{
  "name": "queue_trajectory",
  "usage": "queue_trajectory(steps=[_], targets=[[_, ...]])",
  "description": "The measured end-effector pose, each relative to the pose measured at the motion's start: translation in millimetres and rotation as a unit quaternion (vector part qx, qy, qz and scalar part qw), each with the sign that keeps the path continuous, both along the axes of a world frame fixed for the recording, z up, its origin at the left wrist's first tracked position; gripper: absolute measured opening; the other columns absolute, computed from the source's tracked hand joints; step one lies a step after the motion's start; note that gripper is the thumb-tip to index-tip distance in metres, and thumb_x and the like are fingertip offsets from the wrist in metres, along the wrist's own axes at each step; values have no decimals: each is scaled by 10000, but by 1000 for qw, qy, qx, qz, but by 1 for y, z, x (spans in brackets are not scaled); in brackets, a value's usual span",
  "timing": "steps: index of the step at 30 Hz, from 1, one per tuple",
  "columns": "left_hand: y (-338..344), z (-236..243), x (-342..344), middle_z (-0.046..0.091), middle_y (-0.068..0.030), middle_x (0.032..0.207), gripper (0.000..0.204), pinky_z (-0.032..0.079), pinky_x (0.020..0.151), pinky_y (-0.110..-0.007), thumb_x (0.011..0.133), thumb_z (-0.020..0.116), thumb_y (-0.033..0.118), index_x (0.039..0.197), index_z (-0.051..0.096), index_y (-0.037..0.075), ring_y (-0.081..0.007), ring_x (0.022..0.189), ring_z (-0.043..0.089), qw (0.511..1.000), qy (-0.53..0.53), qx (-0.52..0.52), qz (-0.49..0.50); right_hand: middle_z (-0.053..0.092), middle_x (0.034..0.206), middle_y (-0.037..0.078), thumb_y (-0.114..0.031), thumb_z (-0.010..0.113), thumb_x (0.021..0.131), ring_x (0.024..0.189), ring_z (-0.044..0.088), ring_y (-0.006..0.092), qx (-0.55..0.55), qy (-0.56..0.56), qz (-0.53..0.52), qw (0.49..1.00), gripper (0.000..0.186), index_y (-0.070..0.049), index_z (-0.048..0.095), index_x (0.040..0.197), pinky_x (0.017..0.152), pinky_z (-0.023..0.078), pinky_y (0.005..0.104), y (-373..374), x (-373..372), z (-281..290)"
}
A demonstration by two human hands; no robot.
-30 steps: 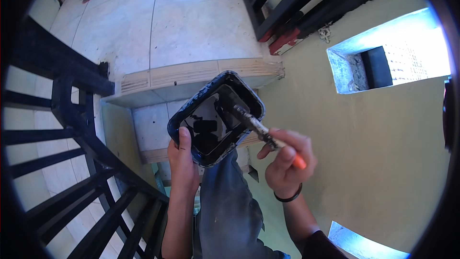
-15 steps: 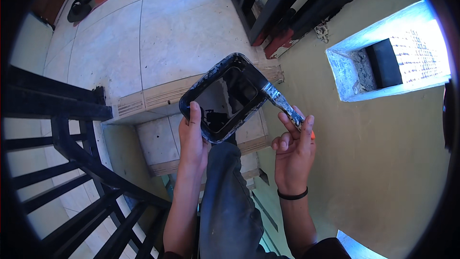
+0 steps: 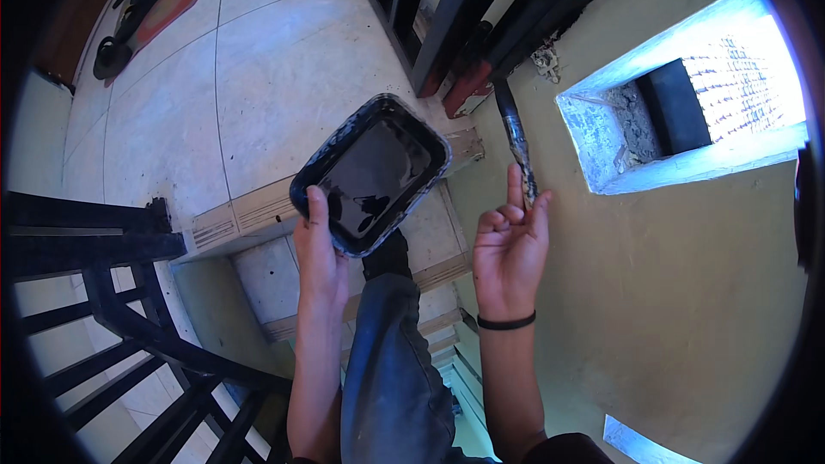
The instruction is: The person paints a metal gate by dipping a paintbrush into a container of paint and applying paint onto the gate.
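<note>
Left hand (image 3: 320, 259) gripping black paint tray (image 3: 371, 174), right hand (image 3: 509, 249) clasping brush (image 3: 516, 139).

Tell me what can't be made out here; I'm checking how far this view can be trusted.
- Head view: the bristle tip of the paint-smeared brush in the right hand merges with the black metal railing.
- How deep the paint lies in the shallow black paint tray held by the left hand: glare hides it.
- The feet: the blue-trousered leg covers them.

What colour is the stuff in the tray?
Glossy black, in the tray held by the left hand; head view.
</note>
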State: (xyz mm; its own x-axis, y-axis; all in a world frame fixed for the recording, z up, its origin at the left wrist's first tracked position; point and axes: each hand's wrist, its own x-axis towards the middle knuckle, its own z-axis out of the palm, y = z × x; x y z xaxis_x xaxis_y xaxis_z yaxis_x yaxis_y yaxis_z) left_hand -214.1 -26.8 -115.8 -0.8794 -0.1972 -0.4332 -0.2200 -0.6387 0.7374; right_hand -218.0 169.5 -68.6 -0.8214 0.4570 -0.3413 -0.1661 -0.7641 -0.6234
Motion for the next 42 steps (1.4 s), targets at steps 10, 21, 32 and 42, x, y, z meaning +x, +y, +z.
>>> queue_trajectory(steps=[10, 21, 32, 42], targets=[[-26, 9, 42, 578, -116, 1415, 641, 469, 1091, -377, 1068, 493, 494, 1461, 457, -10, -206, 1300, 568, 998, 16, -3, 56, 632, 1377, 165, -351, 447, 1111, 826, 663, 86, -100, -14, -19, 995, 366, -90, 479, 1365, 719, 585, 263, -4, -14, -61], [-36, 20, 72, 508, -122, 1500, 674, 455, 1118, -406, 1067, 470, 518, 1510, 402, 16, -235, 1358, 526, 997, 35, -1, 74, 673, 1336, 145, -397, 470, 1102, 789, 659, 75, 126, -22, -14, 992, 368, -92, 531, 1299, 723, 563, 271, -15, -13, 2], [-28, 20, 86, 518, -126, 1496, 680, 442, 1135, -402, 1067, 455, 529, 1512, 403, 16, -232, 1364, 525, 997, 24, -9, 69, 664, 1313, 194, -440, 521, 1075, 761, 681, 146, 50, -88, -55, 993, 525, -18, 473, 1384, 691, 582, 281, -18, -15, -65], [-32, 20, 92, 519, -121, 1495, 677, 447, 1133, -411, 1065, 464, 528, 1513, 405, 24, -236, 1361, 529, 996, 23, -3, 82, 680, 1303, 177, -399, 498, 1092, 803, 677, 124, 101, -53, -29, 993, 409, -72, 482, 1336, 722, 579, 283, -19, -16, -15]])
